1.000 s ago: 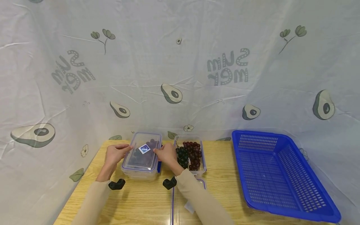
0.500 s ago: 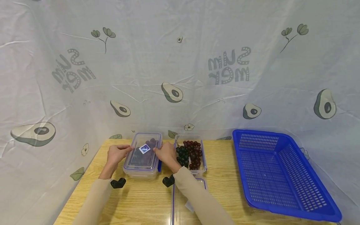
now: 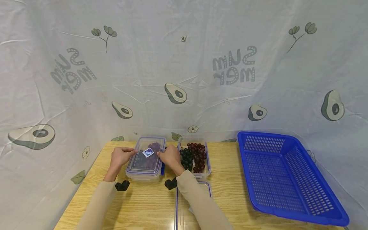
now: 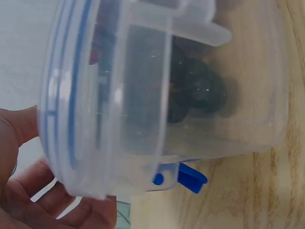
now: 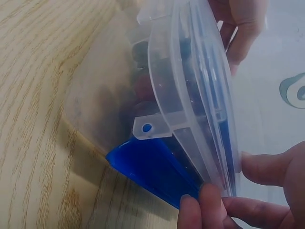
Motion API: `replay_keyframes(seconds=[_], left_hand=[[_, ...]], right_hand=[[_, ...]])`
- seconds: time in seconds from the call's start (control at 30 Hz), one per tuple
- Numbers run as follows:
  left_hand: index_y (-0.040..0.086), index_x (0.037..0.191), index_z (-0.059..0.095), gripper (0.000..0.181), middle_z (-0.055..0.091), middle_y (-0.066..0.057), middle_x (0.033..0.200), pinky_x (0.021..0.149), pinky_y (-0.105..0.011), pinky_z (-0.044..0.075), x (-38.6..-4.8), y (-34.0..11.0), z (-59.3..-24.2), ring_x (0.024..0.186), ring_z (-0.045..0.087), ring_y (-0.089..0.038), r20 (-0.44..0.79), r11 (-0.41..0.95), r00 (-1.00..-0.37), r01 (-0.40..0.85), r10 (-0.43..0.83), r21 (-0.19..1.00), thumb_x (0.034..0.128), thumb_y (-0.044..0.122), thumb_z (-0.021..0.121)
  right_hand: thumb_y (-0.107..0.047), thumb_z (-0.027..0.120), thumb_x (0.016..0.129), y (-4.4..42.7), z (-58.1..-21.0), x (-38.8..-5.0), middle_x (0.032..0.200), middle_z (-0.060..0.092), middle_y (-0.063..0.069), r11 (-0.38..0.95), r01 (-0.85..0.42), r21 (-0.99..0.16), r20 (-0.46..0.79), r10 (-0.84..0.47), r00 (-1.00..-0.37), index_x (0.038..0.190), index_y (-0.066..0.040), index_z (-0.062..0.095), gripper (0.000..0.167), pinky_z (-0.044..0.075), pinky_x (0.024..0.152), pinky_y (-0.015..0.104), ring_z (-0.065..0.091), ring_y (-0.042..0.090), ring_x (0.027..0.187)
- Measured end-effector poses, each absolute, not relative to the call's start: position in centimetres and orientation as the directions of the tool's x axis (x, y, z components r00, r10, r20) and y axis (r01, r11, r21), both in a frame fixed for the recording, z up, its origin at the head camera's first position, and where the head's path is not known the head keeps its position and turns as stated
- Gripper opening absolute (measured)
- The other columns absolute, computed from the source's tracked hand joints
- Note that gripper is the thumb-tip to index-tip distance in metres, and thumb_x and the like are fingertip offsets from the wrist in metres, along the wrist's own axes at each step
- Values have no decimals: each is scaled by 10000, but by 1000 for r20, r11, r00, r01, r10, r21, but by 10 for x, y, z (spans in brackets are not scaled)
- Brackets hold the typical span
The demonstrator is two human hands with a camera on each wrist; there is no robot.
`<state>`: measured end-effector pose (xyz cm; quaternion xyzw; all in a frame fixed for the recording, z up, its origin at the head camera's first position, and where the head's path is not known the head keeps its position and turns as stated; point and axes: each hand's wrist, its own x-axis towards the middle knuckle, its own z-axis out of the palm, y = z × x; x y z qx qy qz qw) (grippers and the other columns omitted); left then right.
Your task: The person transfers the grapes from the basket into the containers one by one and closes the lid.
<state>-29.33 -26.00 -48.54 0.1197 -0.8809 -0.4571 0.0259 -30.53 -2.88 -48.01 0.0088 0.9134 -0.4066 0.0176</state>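
Observation:
A clear container with a blue-rimmed lid stands at the table's back left, dark and purple grapes showing through. My left hand holds the lid's left edge, its thumb on top; in the left wrist view the left hand has its fingers curled at the rim. On the opposite side my right hand grips the lid's edge. The right wrist view shows the right hand with its thumb on the lid and fingertips beside a blue side latch, which hangs down.
Just right of the lidded container, an uncovered one holds green grapes and red grapes. A loose blue-rimmed lid lies in front, partly under my right sleeve. A big blue basket stands on the right.
The lidded container and both hands stay nearly where they were, with only a slight shift of the view. Both hands keep their hold on the lid's edges.

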Motion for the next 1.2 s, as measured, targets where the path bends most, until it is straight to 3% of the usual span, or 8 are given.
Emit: replay_keyframes(seconds=[0.17, 0.37, 0.57, 0.8, 0.9, 1.07, 1.2], left_hand=[[-67, 1248, 731, 414, 681, -306, 1302, 820, -405, 586, -293, -260, -482, 1086, 682, -373, -93, 559, -974, -194, -205, 806, 1013, 273, 708], [-89, 1299, 687, 458, 626, -315, 1368, 969, -501, 590, -293, -264, -482, 1152, 676, -390, -170, 507, -967, -244, -189, 826, 1023, 277, 696], [-100, 1300, 678, 462, 631, -304, 1349, 953, -473, 599, -294, -264, -480, 1117, 680, -337, -197, 485, -958, -276, -208, 830, 1015, 263, 706], [-86, 1372, 622, 529, 546, -299, 1460, 1097, -546, 512, -298, -266, -481, 1278, 600, -428, -285, 437, -942, -336, -179, 834, 1017, 298, 702], [-41, 1407, 594, 557, 587, -225, 1387, 999, -479, 546, -299, -270, -482, 1158, 638, -342, -345, 410, -924, -382, -163, 828, 1017, 341, 701], [-15, 1484, 508, 657, 697, -76, 1115, 793, -350, 599, -302, -273, -484, 845, 725, -158, -405, 366, -904, -426, -137, 827, 1008, 391, 710], [-49, 1559, 393, 752, 664, -137, 1197, 778, -334, 584, -301, -271, -482, 855, 697, -155, -394, 377, -906, -422, -153, 824, 1016, 370, 702]], right_hand=[[-362, 784, 951, -29, -479, -303, 428, 270, -73, 703, 18, -711, -40, -14, -999, 467, -210, 368, 656, 237, 396, 276, 316, 115, 380], [-367, 750, 975, -33, -476, -301, 437, 313, -61, 744, 0, -668, -30, -27, -999, 483, -200, 392, 630, 329, 486, 342, 390, 133, 411], [-355, 742, 979, -35, -474, -301, 417, 388, -44, 748, -9, -664, -28, -36, -999, 477, -192, 438, 609, 345, 400, 292, 452, 137, 389], [-336, 760, 972, -32, -472, -300, 429, 410, -31, 728, 35, -685, -72, -20, -997, 508, -184, 456, 575, 425, 368, 268, 679, 233, 487], [-333, 761, 973, -33, -471, -300, 443, 416, -25, 717, 54, -695, -98, -21, -995, 529, -173, 480, 550, 437, 367, 258, 738, 280, 580], [-330, 759, 977, -33, -471, -301, 463, 422, -16, 715, 78, -695, -119, -8, -993, 549, -164, 488, 533, 455, 378, 254, 763, 298, 633], [-323, 765, 973, -33, -472, -302, 471, 451, -12, 710, 71, -700, -115, -14, -993, 563, -155, 519, 506, 456, 374, 250, 752, 282, 602]])
